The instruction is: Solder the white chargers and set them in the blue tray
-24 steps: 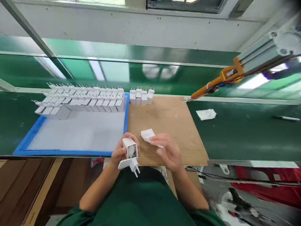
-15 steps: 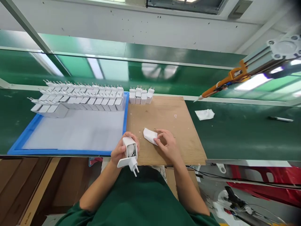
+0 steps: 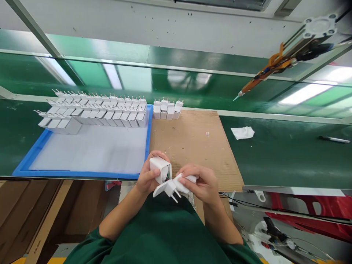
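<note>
My left hand (image 3: 151, 175) is closed around a white plug adapter (image 3: 159, 167). Its box-shaped housing stands open at one end, showing parts inside, and the lid with two pins (image 3: 169, 187) hangs out at the front. My right hand (image 3: 202, 180) pinches a folded white cloth or tissue (image 3: 184, 182), which is held against the lid beside the pins. Whether the lid is joined to the housing by wires cannot be made out.
A blue-rimmed tray (image 3: 150, 132) on the left holds several rows of white adapters (image 3: 110, 115). Several more adapters (image 3: 167, 110) stand at the back of the cardboard sheet (image 3: 198, 135). On the right are another white cloth (image 3: 242, 132), a pen (image 3: 334, 139) and an overhanging orange tool (image 3: 255, 81).
My right hand has picked the white cloth up off the cardboard and brought it left and nearer to the adapter's lid. My left hand has shifted slightly right, turning the adapter.
</note>
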A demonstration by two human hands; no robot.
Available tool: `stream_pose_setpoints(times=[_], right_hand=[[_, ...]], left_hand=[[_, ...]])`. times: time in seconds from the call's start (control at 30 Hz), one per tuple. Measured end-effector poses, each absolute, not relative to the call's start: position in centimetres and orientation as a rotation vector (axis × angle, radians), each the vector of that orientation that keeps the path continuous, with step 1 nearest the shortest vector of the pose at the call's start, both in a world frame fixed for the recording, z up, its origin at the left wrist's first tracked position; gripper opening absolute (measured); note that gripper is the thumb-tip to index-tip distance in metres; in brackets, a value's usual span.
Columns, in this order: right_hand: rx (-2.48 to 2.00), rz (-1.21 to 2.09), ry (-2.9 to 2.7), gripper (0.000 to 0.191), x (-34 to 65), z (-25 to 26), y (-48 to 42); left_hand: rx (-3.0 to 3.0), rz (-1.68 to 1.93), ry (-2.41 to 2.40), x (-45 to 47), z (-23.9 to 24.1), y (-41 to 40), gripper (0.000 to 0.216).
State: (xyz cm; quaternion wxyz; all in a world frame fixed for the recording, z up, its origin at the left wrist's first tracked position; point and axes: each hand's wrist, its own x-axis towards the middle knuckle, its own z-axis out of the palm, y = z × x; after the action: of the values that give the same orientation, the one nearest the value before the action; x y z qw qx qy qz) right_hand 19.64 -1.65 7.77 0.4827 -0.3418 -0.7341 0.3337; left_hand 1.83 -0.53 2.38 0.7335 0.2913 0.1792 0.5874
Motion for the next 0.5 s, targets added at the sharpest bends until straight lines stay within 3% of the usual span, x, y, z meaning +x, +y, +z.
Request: stream_pose_setpoints(times=[0.23,0.5], right_hand=[[-0.765,0.765,-2.036,0.018,19.6,9.4,-1.0],[-1.097,1.027,-2.116,0.007,19.8,12.1,-0.7]], left_hand=[[0.843,1.31,0.403,0.9,3.9,-0.7,0.042],[1.108,1.257,0.411,-0.3,5.6,-1.1,0.043]])
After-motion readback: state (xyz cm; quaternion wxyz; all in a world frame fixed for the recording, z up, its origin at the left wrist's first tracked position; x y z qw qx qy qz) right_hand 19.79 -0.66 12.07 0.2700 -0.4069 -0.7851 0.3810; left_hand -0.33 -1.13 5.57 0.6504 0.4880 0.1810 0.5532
